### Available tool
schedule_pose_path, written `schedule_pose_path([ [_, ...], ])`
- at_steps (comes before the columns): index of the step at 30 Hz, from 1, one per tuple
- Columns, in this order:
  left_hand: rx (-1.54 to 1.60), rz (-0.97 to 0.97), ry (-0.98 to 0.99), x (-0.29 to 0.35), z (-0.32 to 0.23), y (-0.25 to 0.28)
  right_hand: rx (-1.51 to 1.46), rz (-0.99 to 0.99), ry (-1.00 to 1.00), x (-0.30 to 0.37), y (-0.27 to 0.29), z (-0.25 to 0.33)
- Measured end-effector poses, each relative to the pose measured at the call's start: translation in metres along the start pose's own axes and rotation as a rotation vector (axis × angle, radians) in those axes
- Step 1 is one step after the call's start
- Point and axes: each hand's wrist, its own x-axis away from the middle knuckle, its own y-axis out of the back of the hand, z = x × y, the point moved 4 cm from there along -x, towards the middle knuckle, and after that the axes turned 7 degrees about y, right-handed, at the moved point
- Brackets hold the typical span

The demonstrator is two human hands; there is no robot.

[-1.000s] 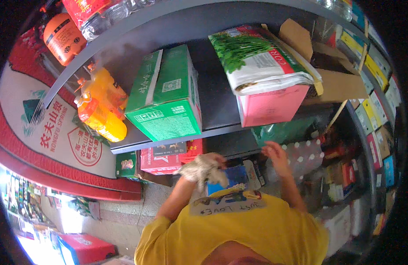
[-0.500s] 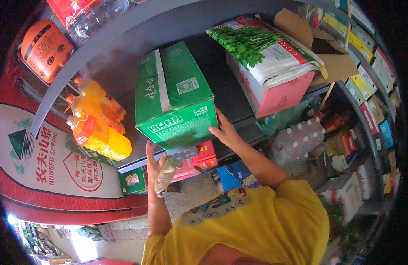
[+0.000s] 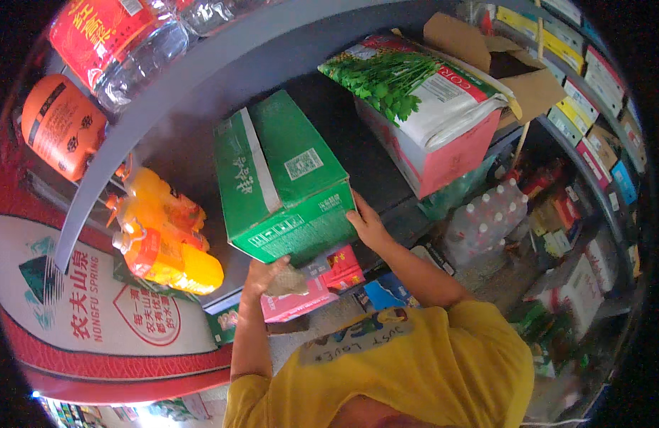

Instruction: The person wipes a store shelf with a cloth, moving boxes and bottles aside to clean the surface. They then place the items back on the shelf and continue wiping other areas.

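A green cardboard box [image 3: 294, 143] with a pale strip of tape along its top rests on the dark shelf. My right hand [image 3: 368, 222] grips its near right corner, the thumb on the front face and the other fingers round the side. At the box's lower front edge is my left hand [image 3: 261, 277], its fingertips against the cardboard. A crumpled greyish-beige cloth [image 3: 289, 282] is held in that hand, and part of the fingers is hidden by it.
Orange drink bottles [image 3: 162, 250] stand left of the box. To the right, a pink-and-white box [image 3: 457, 160] carries a printed bag [image 3: 415, 93], beside an opened brown carton [image 3: 536, 78]. Below are shrink-wrapped bottles [image 3: 482, 221] and a pink box [image 3: 301, 299]. A curved grey shelf edge [image 3: 151, 107] arches overhead.
My left hand has moved from beside the box's lower left corner to its front edge, bringing the cloth along. The right hand keeps its grip. The view has shifted slightly.
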Motion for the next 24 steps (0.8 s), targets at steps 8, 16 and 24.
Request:
schedule_pose_path([
  [8,-0.280,-0.194,-0.063,0.006,0.034,0.005,0.112,-0.110,-0.027,0.010,0.007,0.000],
  [16,0.027,-0.314,0.064,0.088,0.021,-0.050,0.054,0.413,-0.530,0.097,0.033,0.031],
  [24,0.174,0.137,0.027,0.081,-0.044,-0.185,-0.658,0.206,-0.644,0.135,0.041,0.054],
])
